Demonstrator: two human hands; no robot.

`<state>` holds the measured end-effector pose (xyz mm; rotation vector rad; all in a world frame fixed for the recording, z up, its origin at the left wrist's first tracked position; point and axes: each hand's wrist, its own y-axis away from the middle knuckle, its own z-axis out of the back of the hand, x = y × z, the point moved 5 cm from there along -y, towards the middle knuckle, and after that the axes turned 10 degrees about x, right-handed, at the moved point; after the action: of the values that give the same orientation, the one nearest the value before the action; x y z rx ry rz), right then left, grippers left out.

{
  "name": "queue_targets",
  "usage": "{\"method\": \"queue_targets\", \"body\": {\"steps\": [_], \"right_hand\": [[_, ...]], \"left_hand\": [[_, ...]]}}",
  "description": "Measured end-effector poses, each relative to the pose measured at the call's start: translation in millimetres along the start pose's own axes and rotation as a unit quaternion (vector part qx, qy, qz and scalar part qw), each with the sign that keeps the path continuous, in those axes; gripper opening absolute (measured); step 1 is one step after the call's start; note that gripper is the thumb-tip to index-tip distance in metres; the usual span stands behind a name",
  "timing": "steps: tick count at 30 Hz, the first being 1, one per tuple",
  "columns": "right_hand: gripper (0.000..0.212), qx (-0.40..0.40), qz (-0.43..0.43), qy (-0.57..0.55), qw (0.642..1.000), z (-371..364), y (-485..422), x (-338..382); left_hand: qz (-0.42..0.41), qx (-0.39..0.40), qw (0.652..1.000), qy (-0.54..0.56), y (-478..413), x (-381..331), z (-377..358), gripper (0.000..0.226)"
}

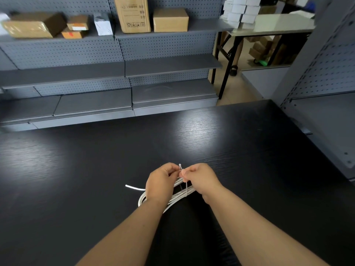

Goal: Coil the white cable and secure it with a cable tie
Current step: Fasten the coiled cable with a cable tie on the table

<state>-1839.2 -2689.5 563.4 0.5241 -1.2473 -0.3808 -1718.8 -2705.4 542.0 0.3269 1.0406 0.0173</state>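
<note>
The white cable lies coiled in a flat oval on the black table, partly hidden under my hands. One loose end of it sticks out to the left. A thin white cable tie runs round the right side of the coil and rises between my hands. My left hand pinches the tie's upper end with curled fingers. My right hand pinches the tie just beside it, so the fingertips of both hands meet above the coil.
Grey pegboard shelving stands behind the table, with cardboard boxes on its top shelf. A second grey rack borders the table's right side. At the back right a light table stands with a person's leg under it.
</note>
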Motion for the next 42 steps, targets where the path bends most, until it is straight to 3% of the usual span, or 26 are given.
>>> {"method": "queue_targets", "body": {"steps": [3,9,11,42], "right_hand": [[0.028,-0.019,0.016,0.001,1.0,0.1,-0.1,-1.8],[0.007,-0.052,0.031,-0.007,0.998,-0.1,-0.4,-3.6],[0.009,-0.065,0.029,0.002,0.997,1.7,0.1,-3.5],[0.006,-0.047,0.021,-0.11,0.993,3.4,1.5,-8.5]], "left_hand": [[-0.011,0.003,1.0,-0.002,0.7,-0.1,0.0,0.013],[-0.024,0.0,1.0,0.002,1.6,-1.7,0.1,0.01],[-0.024,-0.002,1.0,0.01,2.3,-2.0,0.2,0.012],[-0.054,0.005,0.998,0.015,6.1,-2.3,-1.7,0.021]]}}
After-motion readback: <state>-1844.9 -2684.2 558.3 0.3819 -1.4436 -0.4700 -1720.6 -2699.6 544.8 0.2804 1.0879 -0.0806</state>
